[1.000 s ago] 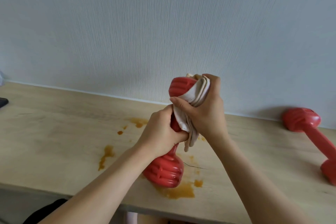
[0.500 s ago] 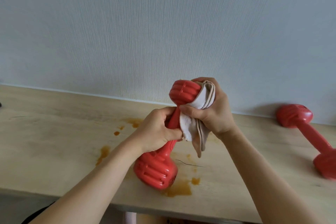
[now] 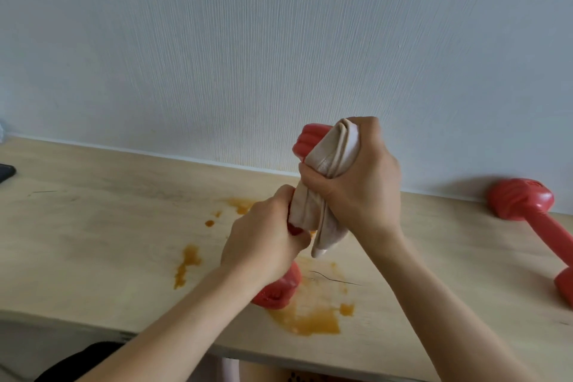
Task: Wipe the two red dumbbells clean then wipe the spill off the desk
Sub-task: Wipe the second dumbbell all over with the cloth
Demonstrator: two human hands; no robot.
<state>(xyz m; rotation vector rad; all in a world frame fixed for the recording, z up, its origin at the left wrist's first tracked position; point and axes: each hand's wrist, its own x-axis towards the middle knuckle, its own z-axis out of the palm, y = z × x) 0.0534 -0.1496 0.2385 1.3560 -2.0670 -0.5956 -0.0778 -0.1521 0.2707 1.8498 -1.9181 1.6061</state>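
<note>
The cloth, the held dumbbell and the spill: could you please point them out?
cloth [image 3: 336,152], head view, fold over the dumbbell's top
held dumbbell [image 3: 305,138], head view, upper ribbed end
spill [image 3: 313,322], head view, biggest orange puddle

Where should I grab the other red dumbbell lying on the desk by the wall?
Grab the second dumbbell by its thin middle bar, coming down from above. It lies flat on the desk, and both ends are fat knobs, probably too wide for small fingers.

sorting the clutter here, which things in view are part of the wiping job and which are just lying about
Part of the job: held dumbbell, cloth, second dumbbell, orange spill, desk, left hand, right hand.

Lying about: dark object at desk's left edge.
</note>
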